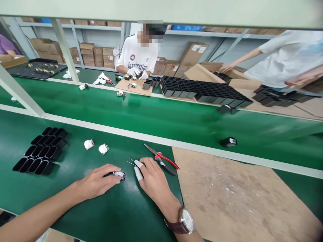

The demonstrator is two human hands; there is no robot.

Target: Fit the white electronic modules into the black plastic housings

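Note:
My left hand [97, 183] lies on the green mat with its fingers curled over a small black housing [119, 175] that has a white part inside. My right hand [151, 178], with white finger cots on two fingers and a wristwatch, rests on the mat beside the housing, fingertips on thin metal tweezers [131, 162]. Red-handled pliers [163, 159] lie just right of that hand. Two small white parts [89, 144] [103, 148] sit beyond my left hand. A cluster of empty black housings [41, 151] stands at the left.
A green conveyor belt [176, 117] runs across, carrying a black housing [228, 142]. A brown board [239, 195] covers the bench at right. Across the belt a person in white gloves [137, 72] works beside rows of black housings [202, 90]; another person [285, 57] reaches into a cardboard box.

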